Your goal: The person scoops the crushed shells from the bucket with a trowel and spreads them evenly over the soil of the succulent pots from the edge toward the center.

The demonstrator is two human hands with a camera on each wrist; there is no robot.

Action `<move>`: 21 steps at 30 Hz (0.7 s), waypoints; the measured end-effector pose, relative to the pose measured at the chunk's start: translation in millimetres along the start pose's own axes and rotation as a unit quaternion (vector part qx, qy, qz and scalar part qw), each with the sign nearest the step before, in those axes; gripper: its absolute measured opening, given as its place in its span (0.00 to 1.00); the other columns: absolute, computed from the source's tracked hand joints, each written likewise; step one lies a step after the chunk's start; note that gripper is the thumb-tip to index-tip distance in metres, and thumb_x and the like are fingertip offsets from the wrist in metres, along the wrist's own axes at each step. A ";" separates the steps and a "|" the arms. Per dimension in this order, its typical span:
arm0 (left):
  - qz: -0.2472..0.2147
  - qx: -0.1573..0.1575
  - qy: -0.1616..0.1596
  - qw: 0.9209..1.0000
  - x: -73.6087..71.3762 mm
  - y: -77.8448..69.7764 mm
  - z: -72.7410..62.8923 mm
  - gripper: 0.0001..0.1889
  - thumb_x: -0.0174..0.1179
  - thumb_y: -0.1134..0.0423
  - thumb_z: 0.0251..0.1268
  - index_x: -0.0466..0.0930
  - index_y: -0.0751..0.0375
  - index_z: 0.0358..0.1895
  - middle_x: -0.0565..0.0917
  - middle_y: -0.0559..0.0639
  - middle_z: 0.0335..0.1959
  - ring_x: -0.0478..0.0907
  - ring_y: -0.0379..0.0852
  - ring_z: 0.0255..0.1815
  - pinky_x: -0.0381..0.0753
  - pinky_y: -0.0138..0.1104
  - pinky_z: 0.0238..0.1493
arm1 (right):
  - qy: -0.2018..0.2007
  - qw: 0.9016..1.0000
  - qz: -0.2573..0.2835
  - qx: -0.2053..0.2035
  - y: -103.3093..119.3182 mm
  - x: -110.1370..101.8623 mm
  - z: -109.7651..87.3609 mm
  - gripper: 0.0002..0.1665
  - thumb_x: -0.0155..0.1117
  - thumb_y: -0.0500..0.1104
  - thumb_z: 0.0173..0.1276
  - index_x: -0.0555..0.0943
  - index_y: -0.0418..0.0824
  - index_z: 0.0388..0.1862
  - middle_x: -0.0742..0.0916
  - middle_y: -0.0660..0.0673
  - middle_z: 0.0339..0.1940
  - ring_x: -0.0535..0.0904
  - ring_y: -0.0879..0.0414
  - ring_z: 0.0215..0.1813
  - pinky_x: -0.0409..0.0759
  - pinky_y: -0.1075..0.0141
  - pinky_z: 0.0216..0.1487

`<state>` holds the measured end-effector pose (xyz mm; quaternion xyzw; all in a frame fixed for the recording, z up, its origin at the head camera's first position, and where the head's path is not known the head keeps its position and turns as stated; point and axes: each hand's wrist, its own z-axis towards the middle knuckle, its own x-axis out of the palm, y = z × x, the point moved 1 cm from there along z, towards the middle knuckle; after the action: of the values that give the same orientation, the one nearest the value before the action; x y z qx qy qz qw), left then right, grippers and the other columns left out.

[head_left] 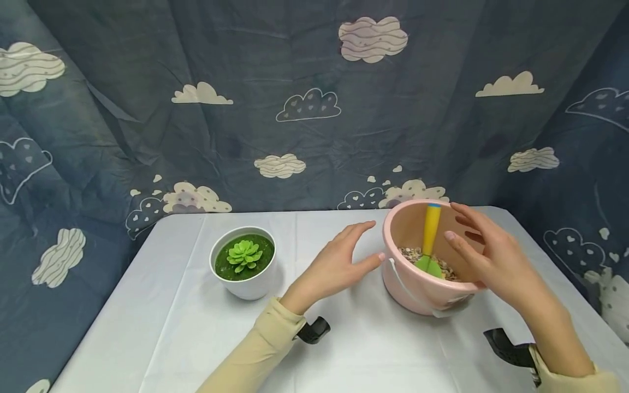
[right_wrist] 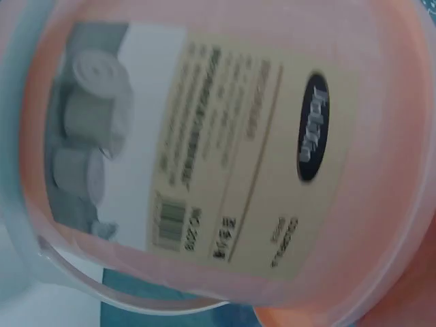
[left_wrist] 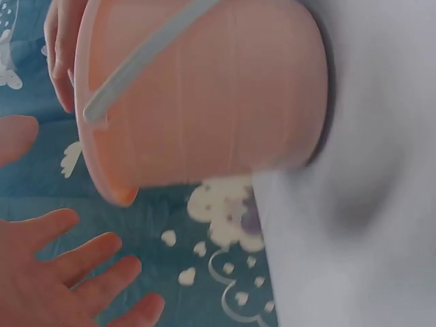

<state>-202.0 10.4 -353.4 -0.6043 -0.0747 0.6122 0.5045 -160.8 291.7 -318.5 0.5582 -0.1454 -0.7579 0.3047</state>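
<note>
In the head view a pink bucket (head_left: 408, 292) stands upright at the right, its handle lowered along the front. Mixed gravel (head_left: 411, 254) lies inside, with a small tool leaning in it: yellow grip (head_left: 430, 229), green blade (head_left: 428, 266). My left hand (head_left: 339, 265) hovers left of the bucket with fingers spread, thumb tip close to the rim; it holds nothing. Over the bucket's right rim is my right hand (head_left: 491, 254), fingers and thumb apart, the tool not in its grasp. Whether its palm touches the rim I cannot tell. A printed label (right_wrist: 225, 150) fills the right wrist view.
A white pot (head_left: 250, 281) with a green succulent (head_left: 244, 255) stands left of my left hand. The table has a white cloth (head_left: 196, 327). Dark blue fabric (head_left: 275, 60) with clouds hangs behind and along the sides.
</note>
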 end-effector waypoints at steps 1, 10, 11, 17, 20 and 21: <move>-0.024 -0.002 0.005 1.000 2.0 -0.1 2.0 0.34 0.54 0.37 0.68 0.61 0.42 0.75 0.66 0.39 0.71 0.62 0.39 0.71 0.65 0.45 0.68 | 0.003 1.000 0.001 0.004 -1.8 -1.1 1.6 0.39 0.61 0.50 0.73 0.59 0.46 0.78 0.72 0.31 0.68 0.71 0.30 0.63 0.75 0.50 0.51; -0.192 -0.025 0.041 0.980 13.8 -1.8 19.6 0.35 0.61 0.41 0.65 0.62 0.41 0.74 0.67 0.37 0.69 0.69 0.45 0.65 0.74 0.42 0.58 | 0.041 0.998 0.038 -0.009 -9.5 -4.7 18.9 0.35 0.58 0.48 0.75 0.61 0.41 0.77 0.73 0.31 0.68 0.73 0.30 0.62 0.73 0.44 0.52; -0.198 -0.026 0.046 0.979 15.2 -2.0 21.3 0.36 0.61 0.41 0.65 0.61 0.42 0.74 0.67 0.37 0.69 0.69 0.45 0.65 0.74 0.40 0.57 | 0.047 0.998 0.045 -0.009 -10.7 -5.3 21.6 0.35 0.58 0.47 0.76 0.61 0.41 0.77 0.72 0.30 0.68 0.72 0.29 0.62 0.72 0.41 0.52; -0.184 -0.029 0.062 0.981 26.8 2.0 29.0 0.40 0.62 0.40 0.62 0.58 0.43 0.76 0.63 0.33 0.72 0.69 0.44 0.65 0.74 0.42 0.58 | 0.075 0.995 0.066 -0.002 -19.7 -4.3 33.6 0.33 0.53 0.47 0.78 0.60 0.38 0.77 0.71 0.28 0.68 0.71 0.26 0.61 0.71 0.35 0.52; -0.175 -0.026 0.068 0.982 30.5 4.1 32.8 0.42 0.63 0.39 0.62 0.56 0.43 0.77 0.61 0.33 0.73 0.68 0.41 0.65 0.73 0.43 0.59 | 0.086 0.994 0.064 -0.005 -22.5 -2.7 36.6 0.32 0.52 0.46 0.79 0.60 0.36 0.76 0.72 0.27 0.67 0.73 0.27 0.60 0.73 0.38 0.52; -0.174 -0.025 0.070 0.982 30.9 4.2 34.1 0.43 0.63 0.39 0.61 0.55 0.43 0.77 0.61 0.34 0.73 0.68 0.39 0.64 0.72 0.43 0.60 | 0.091 0.994 0.065 -0.007 -23.0 -2.6 37.6 0.32 0.52 0.46 0.79 0.60 0.35 0.76 0.72 0.27 0.67 0.74 0.27 0.60 0.74 0.39 0.52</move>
<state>-224.6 48.0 -368.0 -0.6356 -0.1582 0.4695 0.5921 -202.3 306.6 -316.9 0.6124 -0.1481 -0.6833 0.3690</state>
